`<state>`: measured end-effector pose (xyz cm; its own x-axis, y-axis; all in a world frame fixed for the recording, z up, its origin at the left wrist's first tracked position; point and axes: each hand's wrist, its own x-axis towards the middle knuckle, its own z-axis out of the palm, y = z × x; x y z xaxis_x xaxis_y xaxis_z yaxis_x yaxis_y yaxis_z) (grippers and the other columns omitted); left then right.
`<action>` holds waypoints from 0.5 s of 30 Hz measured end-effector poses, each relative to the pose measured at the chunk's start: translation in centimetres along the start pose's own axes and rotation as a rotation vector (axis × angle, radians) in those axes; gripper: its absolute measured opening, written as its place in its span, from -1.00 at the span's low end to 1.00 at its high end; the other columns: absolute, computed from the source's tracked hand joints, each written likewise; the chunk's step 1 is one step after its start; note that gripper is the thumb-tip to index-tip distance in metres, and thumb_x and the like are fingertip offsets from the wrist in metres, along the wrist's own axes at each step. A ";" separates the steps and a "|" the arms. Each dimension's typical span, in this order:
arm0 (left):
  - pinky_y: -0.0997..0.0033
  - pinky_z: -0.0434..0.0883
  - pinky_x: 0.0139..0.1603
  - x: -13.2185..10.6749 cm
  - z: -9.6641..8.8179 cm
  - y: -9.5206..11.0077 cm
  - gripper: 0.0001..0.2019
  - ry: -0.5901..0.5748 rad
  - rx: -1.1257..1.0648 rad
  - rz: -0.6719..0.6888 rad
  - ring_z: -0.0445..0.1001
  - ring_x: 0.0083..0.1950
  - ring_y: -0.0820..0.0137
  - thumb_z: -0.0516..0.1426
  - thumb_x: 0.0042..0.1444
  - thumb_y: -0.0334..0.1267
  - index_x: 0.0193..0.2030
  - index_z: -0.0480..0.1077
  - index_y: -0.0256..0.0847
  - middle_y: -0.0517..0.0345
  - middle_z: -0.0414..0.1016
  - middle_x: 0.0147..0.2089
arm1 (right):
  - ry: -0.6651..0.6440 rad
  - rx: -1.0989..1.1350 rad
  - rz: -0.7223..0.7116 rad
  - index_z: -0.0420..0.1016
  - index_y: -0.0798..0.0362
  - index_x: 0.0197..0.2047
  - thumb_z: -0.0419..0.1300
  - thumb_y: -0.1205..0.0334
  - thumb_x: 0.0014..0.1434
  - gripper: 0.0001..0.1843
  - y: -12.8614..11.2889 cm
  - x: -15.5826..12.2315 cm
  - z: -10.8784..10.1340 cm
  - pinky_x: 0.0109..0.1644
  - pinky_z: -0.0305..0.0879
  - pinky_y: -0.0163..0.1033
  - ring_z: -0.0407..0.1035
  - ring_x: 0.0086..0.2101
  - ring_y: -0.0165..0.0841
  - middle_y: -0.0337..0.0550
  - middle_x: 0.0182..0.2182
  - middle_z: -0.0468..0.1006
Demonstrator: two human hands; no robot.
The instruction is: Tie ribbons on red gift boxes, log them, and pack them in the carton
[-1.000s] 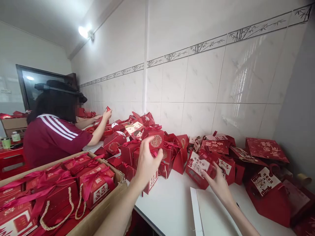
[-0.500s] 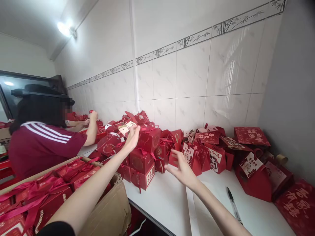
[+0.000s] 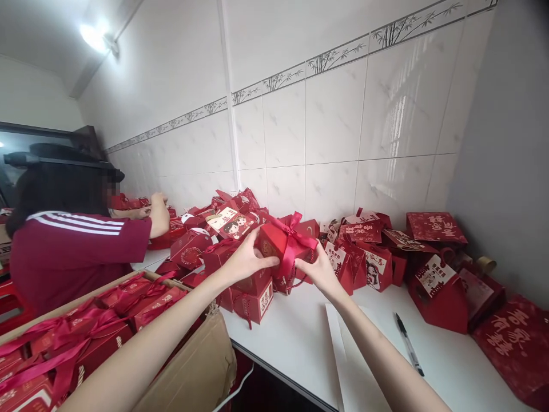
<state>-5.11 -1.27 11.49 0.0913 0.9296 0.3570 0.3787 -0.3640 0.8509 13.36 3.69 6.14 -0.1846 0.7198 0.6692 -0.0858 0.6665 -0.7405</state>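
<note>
Both my hands grip one red gift box tied with a red ribbon bow, held tilted just above a heap of similar red boxes. My left hand closes on the box's left side. My right hand closes on its right side. The box sits over the white countertop, in front of the tiled wall.
A cardboard carton of red ribboned boxes stands at the lower left. A person in a maroon striped shirt works at the counter's left end. Red paper bags crowd the right corner. A black pen and white paper sheet lie near me.
My left hand came off the top of the pile and my right hand moved in from the right. Both now grip a ribboned box lifted from the heap. The view shifted slightly right.
</note>
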 end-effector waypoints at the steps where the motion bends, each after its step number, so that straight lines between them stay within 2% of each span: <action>1: 0.18 0.43 -0.21 -0.5 0.6 0.2 -0.18 0.017 0.026 0.023 0.48 -0.29 0.25 0.30 -0.20 -0.09 0.22 0.11 -0.15 -0.09 0.44 -0.04 | 0.030 -0.062 -0.049 0.21 0.01 -0.01 0.24 0.00 0.01 -0.47 -0.5 -0.5 -0.4 0.12 0.19 -0.04 0.24 0.03 -0.16 -0.05 -0.01 0.35; 2: 0.17 0.42 -0.16 -1.1 1.2 0.3 -0.26 0.052 0.052 0.050 0.47 -0.21 0.19 0.30 -0.20 -0.08 0.16 0.19 -0.17 -0.06 0.45 -0.09 | 0.053 -0.118 -0.088 0.18 0.01 0.05 0.23 0.02 0.01 -0.43 -1.1 -1.0 -0.7 0.15 0.15 -0.02 0.20 0.06 -0.15 -0.04 0.03 0.31; 4: 0.14 0.39 -0.09 -2.4 2.5 0.2 -0.39 0.129 0.119 0.090 0.44 -0.08 0.13 0.28 -0.17 -0.07 0.05 0.29 -0.18 -0.02 0.45 -0.11 | 0.038 -0.210 -0.131 0.00 0.02 0.19 0.28 0.02 -0.05 -0.19 -2.2 -2.1 -1.2 0.17 0.12 0.01 0.15 0.09 -0.11 0.02 0.08 0.23; 6: 0.14 0.37 -0.07 -3.8 3.5 0.0 -0.48 0.157 0.192 0.093 0.42 -0.07 0.12 0.26 -0.15 -0.05 -0.02 0.33 -0.18 0.00 0.44 -0.12 | -0.052 -0.287 -0.137 -0.17 0.06 0.26 0.36 0.01 -0.16 0.06 -3.1 -3.1 -1.9 0.19 0.07 0.06 0.08 0.13 -0.05 0.10 0.14 0.14; 7: 0.13 0.37 -0.08 -4.5 3.9 0.0 -0.50 0.148 0.218 0.079 0.43 -0.09 0.12 0.26 -0.14 -0.05 -0.04 0.34 -0.19 0.00 0.44 -0.13 | -0.094 -0.322 -0.130 -0.18 0.07 0.27 0.38 -0.02 -0.19 0.11 -3.5 -3.5 -2.4 0.21 0.04 0.08 0.04 0.15 -0.03 0.12 0.16 0.11; 9: 0.13 0.36 -0.07 -5.5 4.0 0.1 -0.51 0.107 0.230 0.037 0.44 -0.11 0.13 0.25 -0.13 -0.05 -0.04 0.34 -0.19 0.00 0.45 -0.14 | -0.151 -0.340 -0.086 -0.09 0.06 0.26 0.33 -0.09 -0.12 0.01 -4.2 -4.3 -3.4 0.23 -0.02 0.08 0.01 0.17 -0.03 0.08 0.17 0.12; 12: 0.11 0.35 -0.03 -6.1 3.4 0.8 -0.44 0.034 0.169 -0.013 0.42 -0.04 0.11 0.26 -0.15 -0.09 0.03 0.30 -0.16 0.00 0.43 -0.06 | -0.251 -0.220 0.044 0.08 0.02 0.23 0.12 -0.18 0.09 -0.26 -4.8 -5.1 -4.7 0.19 0.09 0.05 0.12 0.13 -0.06 -0.01 0.07 0.30; 15: 0.11 0.36 -0.01 -6.0 2.8 1.4 -0.44 -0.200 0.047 -0.019 0.42 -0.02 0.13 0.24 -0.11 -0.12 0.07 0.29 -0.15 0.00 0.42 -0.03 | -0.335 -0.106 0.069 0.05 0.00 0.27 0.10 -0.20 0.09 -0.23 -4.7 -5.9 -5.3 0.14 0.17 0.04 0.15 0.12 -0.05 -0.04 0.07 0.34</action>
<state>-2.51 -7.22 9.44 0.2634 0.9308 0.2535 0.4242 -0.3478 0.8361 20.08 -2.66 5.98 -0.4989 0.6717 0.5476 0.0372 0.6479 -0.7608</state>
